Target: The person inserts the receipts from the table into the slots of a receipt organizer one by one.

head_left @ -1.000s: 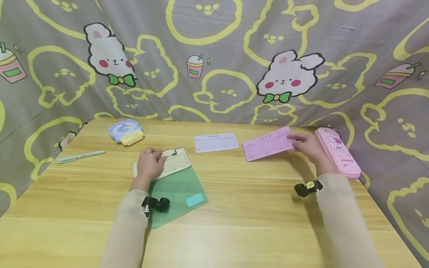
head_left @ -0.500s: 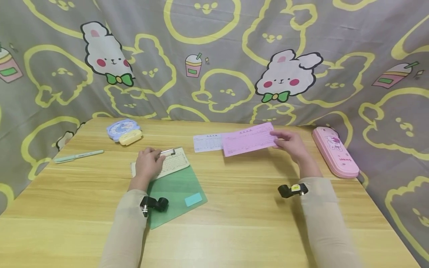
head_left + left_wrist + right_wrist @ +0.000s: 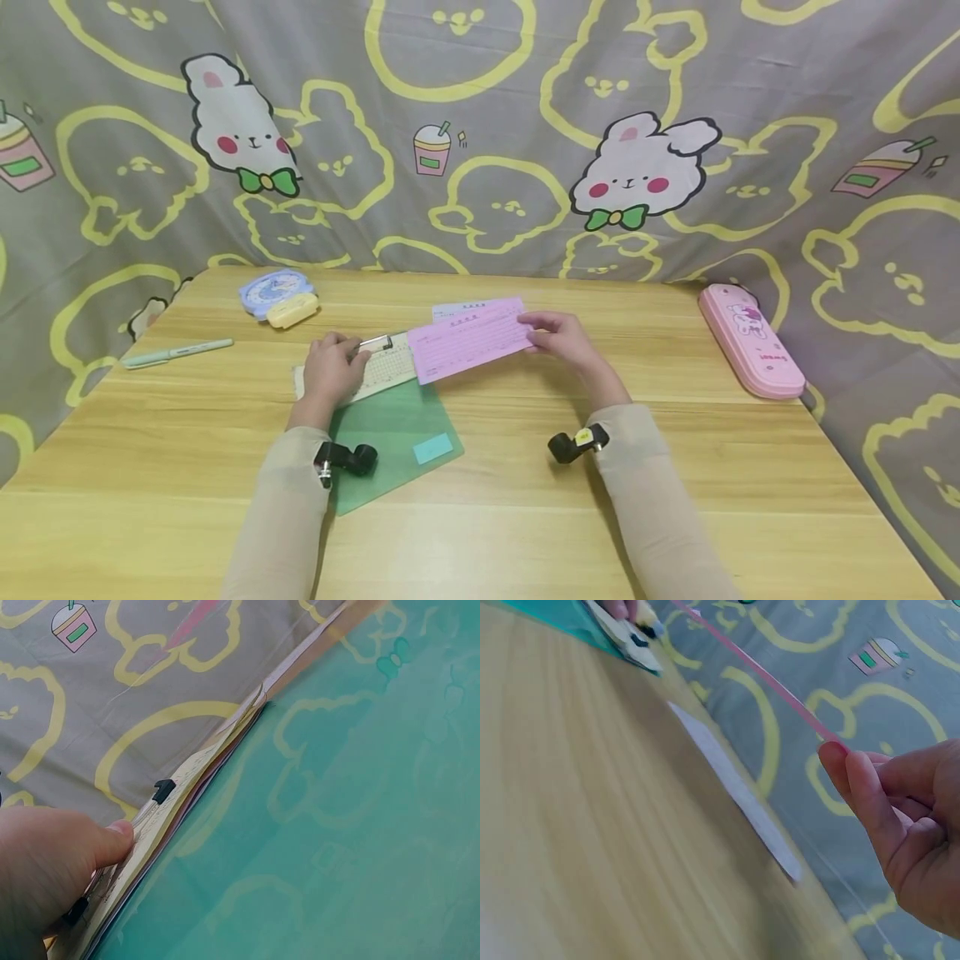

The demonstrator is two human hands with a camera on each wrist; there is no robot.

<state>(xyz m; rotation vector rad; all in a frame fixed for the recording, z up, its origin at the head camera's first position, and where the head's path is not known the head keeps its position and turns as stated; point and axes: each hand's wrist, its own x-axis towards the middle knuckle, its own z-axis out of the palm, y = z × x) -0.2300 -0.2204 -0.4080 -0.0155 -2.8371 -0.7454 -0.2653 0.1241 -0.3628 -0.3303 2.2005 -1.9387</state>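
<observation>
Grey rabbit-printed cloth backdrop (image 3: 495, 125) behind pale wood-grain table (image 3: 517, 525).

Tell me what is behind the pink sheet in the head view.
Behind the pink sheet, a strip of the white slip shows; the rest is covered, as is one end of the cream slip.

The right hand (image 3: 911, 825) pinches a pink paper (image 3: 780, 690) edge-on, above the surface (image 3: 570, 802) where a white paper (image 3: 735, 789) lies. Over by the green sheet (image 3: 562, 613), the left hand (image 3: 620, 607) seems to touch cream paper (image 3: 616, 631).
</observation>
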